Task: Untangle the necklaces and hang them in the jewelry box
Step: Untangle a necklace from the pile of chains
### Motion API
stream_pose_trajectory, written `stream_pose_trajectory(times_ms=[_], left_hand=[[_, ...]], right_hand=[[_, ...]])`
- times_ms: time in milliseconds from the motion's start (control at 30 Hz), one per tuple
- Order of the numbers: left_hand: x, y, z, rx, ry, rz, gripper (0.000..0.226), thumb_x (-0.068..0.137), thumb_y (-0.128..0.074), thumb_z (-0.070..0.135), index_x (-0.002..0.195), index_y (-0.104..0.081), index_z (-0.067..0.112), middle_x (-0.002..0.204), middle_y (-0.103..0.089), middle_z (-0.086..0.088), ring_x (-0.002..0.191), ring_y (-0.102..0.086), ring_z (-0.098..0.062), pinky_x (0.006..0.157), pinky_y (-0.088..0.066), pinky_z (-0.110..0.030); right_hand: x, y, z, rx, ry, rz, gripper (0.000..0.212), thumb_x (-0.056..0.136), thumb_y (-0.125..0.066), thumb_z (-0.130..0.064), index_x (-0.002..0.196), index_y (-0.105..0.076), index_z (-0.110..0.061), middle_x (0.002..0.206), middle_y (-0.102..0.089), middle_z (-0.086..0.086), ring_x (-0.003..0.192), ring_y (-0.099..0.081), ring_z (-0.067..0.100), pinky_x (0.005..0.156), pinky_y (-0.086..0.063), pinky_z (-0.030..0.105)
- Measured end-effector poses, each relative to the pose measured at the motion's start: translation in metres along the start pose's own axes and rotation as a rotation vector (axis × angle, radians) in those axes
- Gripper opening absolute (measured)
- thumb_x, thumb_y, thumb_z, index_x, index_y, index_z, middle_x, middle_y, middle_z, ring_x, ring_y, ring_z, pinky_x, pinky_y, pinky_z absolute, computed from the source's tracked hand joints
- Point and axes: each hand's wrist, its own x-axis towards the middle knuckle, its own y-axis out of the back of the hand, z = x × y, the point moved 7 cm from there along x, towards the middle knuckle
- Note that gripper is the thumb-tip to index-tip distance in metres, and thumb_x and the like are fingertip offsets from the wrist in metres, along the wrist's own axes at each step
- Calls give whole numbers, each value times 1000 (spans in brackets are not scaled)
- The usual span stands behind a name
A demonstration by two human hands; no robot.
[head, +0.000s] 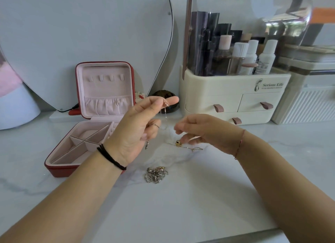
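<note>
The red jewelry box [59, 168] stands open on the left, its hooks bare. Beside it the left hand [137, 126] is raised, pinching a thin chain [165, 114] that trails down to the right hand [204, 132], whose fingers pinch it near a gold pendant [178, 143]. The tangled necklaces [156, 174] lie on the counter between the forearms.

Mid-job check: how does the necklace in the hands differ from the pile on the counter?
The held necklace is lifted and stretched between left hand and right hand; the pile lies bunched on the counter, untouched. The held necklace shows a fine chain with a gold pendant; the pile looks mostly silver. Both are outside the jewelry box.
</note>
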Motion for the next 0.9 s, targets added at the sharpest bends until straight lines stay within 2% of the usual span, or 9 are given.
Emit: stream_pose_trajectory(times_ms=[100,233,333,500,600,700,767,800,900], left_hand=[[-1,-4,0,-3,-4,-57,15,88,-48,27,87,-55,13,122,-65,-1,35,-17,-4,41,-8,-22],[-2,-8,0,-24,0,-102,14,89,-50,26,87,-56,14,122,-65,-3,34,-19,-2,39,-9,-19],[-3,-10,0,-19,12,-114,15,89,-51,28,86,-58,15,122,-65,-3,33,-19,-2,39,-10,-18],[-3,-10,1,0,29,-81,17,85,-48,28,88,-55,13,121,-65,-3,33,-18,-3,39,-11,-18],[-1,-2,-2,94,29,6,17,89,-48,27,89,-60,14,117,-67,-2,34,-18,-4,38,-13,-17],[0,7,-7,261,34,110,20,95,-49,20,106,-63,13,102,-72,4,35,-24,-3,37,-21,-14],[-1,9,-10,330,37,155,23,93,-54,17,114,-62,15,71,-69,16,35,-38,3,38,-27,-6],[-1,8,-10,347,33,162,25,91,-57,15,115,-62,15,65,-66,18,38,-43,6,41,-29,-2],[0,3,-10,373,37,148,28,87,-61,15,115,-63,13,96,-71,-1,40,-47,10,44,-32,0]], right_hand=[[5,3,-2,-256,93,100,17,84,-68,-34,95,-72,-22,103,-69,-5,102,-61,11,93,-46,25],[1,-3,-10,-198,189,39,15,78,-73,-33,93,-72,-30,119,-59,-15,118,-50,7,101,-35,24],[3,-9,-13,-143,220,-23,21,78,-74,-31,99,-72,-30,124,-59,-16,120,-50,4,106,-35,28],[4,-19,-14,89,233,-100,8,84,-68,-14,91,-72,-14,98,-73,3,92,-66,8,92,-45,24],[5,-11,-13,173,228,-59,11,86,-63,-19,89,-70,-11,83,-71,4,81,-66,15,88,-48,28],[3,-3,-14,396,179,-51,22,82,-60,-29,91,-67,-9,74,-62,1,70,-60,12,67,-54,24],[1,1,-14,498,157,-18,18,88,-57,-25,91,-66,-10,72,-55,-1,60,-52,9,52,-41,16],[2,2,-13,546,140,-2,16,91,-55,-21,90,-66,-11,71,-51,-2,55,-45,7,49,-31,15],[3,4,-10,653,100,15,17,93,-53,-17,85,-67,-13,69,-43,-3,49,-29,5,51,-13,19]])
